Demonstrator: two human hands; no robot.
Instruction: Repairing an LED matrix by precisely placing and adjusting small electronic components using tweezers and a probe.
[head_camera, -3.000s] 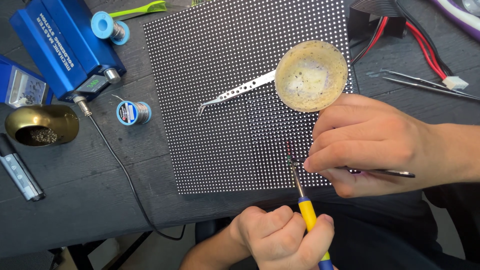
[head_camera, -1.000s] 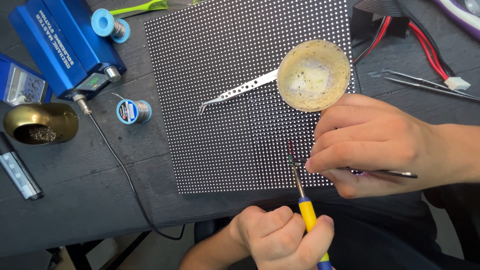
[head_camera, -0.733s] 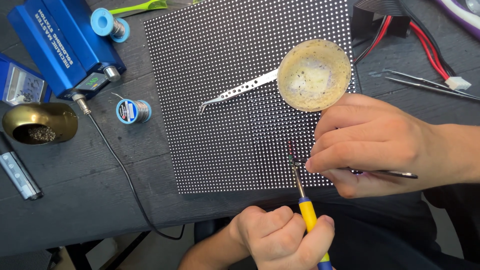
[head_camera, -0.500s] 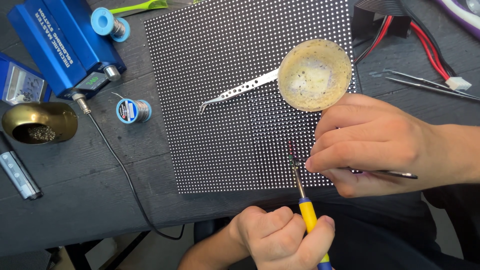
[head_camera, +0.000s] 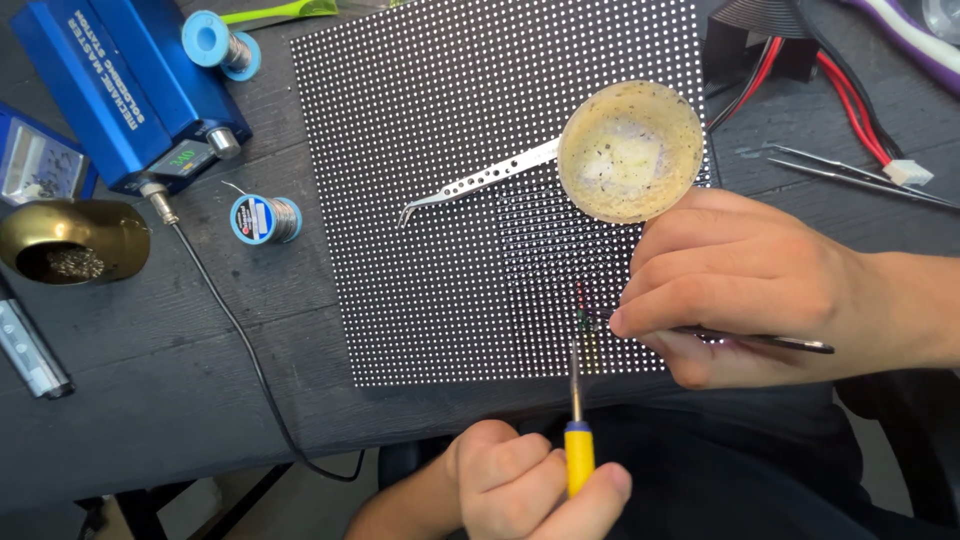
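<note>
Below the flux dish (head_camera: 630, 150), on the stiff, fragile LED panel (head_camera: 480, 130), the left hand (head_camera: 530, 490) fists the soldering iron (head_camera: 577, 440) by its handle while the right hand (head_camera: 750, 285) pinches slim, slippery tweezers (head_camera: 760, 340) mid-shank.

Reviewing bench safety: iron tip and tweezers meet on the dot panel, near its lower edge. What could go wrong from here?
1. The soldering iron tip sits among tight rows on the LED panel; a slip by the left hand could scorch or bridge neighbours.
2. The right hand fingers pinch the tweezers close to the tip: burn risk.
</note>
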